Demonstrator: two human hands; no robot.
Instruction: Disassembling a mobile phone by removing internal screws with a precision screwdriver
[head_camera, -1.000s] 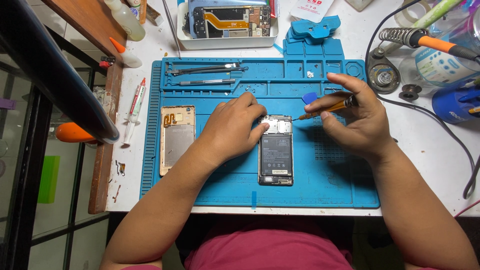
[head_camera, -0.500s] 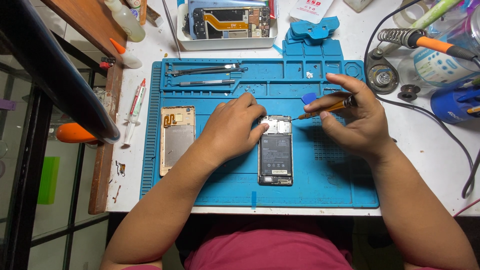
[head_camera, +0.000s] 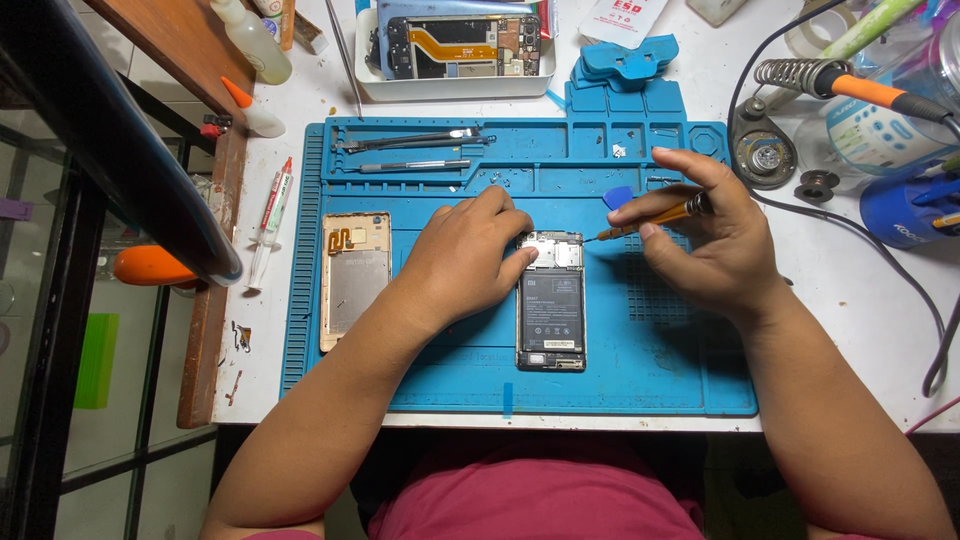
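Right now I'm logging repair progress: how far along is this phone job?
Done: the gold back cover is off, lying left on the blue mat. In hand: the left hand steadies the opened phone while the right hand holds a screwdriver near its top. Left: the battery remains in place.

Bright, even overhead light fills the white desk (head_camera: 830, 300); soft shadows fall under both hands, the picture sharp, its left edge dim.

Blue mat (head_camera: 680, 380), gold back cover (head_camera: 354, 280), orange-handled screwdriver (head_camera: 655, 217), black battery (head_camera: 551, 310)
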